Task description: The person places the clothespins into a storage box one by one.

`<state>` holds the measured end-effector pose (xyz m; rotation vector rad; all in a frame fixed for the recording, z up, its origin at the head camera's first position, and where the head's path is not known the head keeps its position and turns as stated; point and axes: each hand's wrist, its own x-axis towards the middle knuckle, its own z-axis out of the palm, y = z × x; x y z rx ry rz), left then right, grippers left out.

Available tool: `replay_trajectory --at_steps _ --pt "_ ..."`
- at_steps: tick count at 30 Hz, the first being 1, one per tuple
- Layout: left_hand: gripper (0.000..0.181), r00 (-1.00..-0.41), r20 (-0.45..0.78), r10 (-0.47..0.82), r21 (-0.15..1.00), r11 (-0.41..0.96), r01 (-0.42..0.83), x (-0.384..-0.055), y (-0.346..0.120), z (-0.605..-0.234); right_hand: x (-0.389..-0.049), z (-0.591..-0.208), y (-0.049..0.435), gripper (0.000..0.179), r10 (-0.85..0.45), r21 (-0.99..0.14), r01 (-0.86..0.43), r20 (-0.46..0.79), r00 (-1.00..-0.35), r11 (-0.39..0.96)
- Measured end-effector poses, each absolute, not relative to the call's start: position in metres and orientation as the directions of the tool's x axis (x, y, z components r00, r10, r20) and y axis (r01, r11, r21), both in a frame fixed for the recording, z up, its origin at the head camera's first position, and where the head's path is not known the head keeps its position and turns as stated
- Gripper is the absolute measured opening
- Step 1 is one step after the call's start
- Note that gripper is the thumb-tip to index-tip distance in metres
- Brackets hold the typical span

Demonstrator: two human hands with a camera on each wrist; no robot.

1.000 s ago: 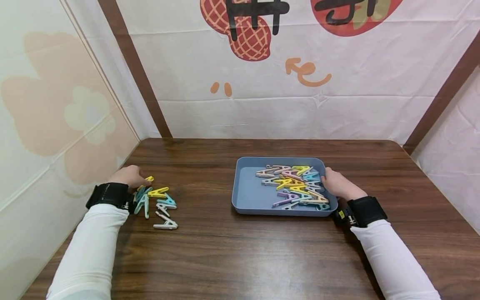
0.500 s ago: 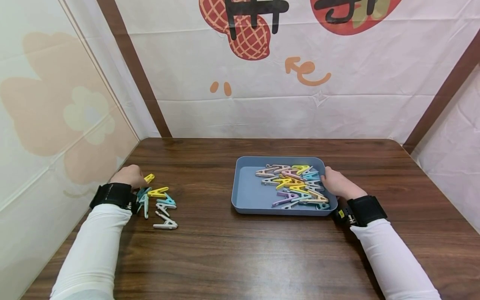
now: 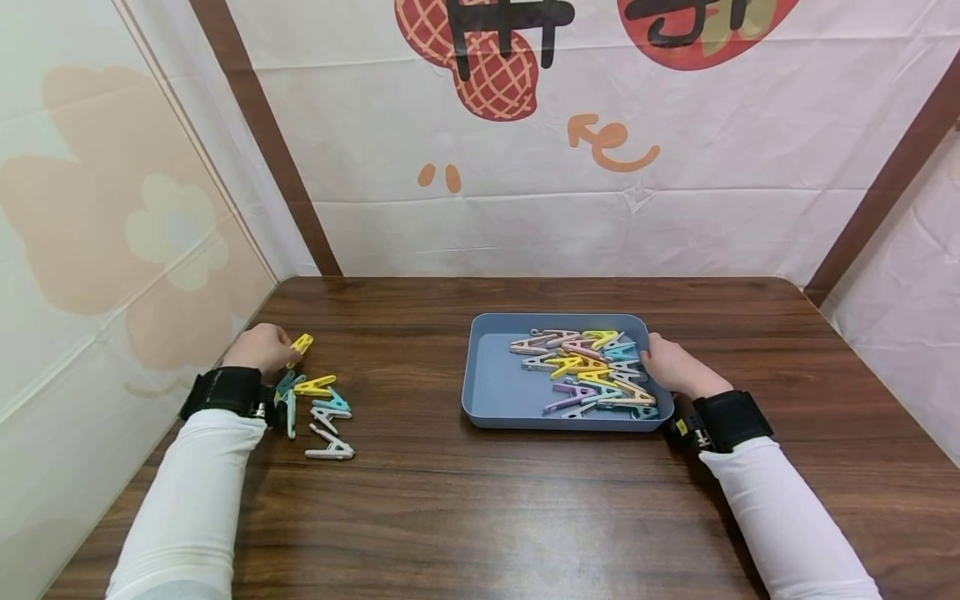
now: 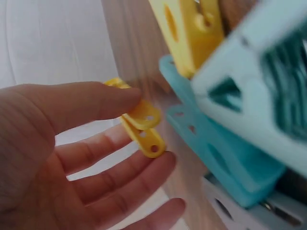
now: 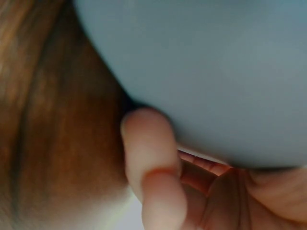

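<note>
Between thumb and fingers, my left hand (image 3: 258, 347) pinches a yellow clothespin (image 4: 144, 115) at the table's left side; its free end points away from the palm. Just below that hand lies a loose group of clothespins: a yellow one (image 3: 315, 386), a light blue one (image 3: 333, 402), whitish ones (image 3: 332, 450) and teal ones, partly hidden by the wrist. On the other side, my right hand (image 3: 684, 368) grips the right edge of a blue-grey tray (image 3: 491, 379), fingers bent against its wall (image 5: 201, 86). Many mixed-colour clothespins (image 3: 592, 371) fill the tray's right part.
A brown wood-grain table (image 3: 420, 517) carries everything. Printed white cloth (image 3: 360, 108) hangs behind the far edge, and another sheet (image 3: 90, 333) runs along the left side, close to my left arm. The tray's raised rim surrounds its clothespins.
My left hand has shifted slightly right and away from me, and the yellow clothespin has moved up and shows more clearly. The right hand and tray stay in place.
</note>
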<state>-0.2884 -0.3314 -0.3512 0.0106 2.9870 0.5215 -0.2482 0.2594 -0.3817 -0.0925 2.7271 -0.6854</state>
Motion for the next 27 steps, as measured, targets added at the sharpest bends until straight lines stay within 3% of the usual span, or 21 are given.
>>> replay_trajectory --at_steps 10,27 --pt "0.036 -0.988 0.138 0.075 0.374 0.919 0.122 -0.296 -0.289 -0.334 -0.248 -0.382 0.26 0.05 -0.16 -0.502 0.012 -0.298 -0.941 0.865" --pt "0.024 -0.91 0.154 0.385 0.267 0.87 0.414 -0.3 -0.152 -0.311 -0.247 -0.382 0.26 0.051 -0.155 -0.498 0.008 -0.285 -0.946 0.867"
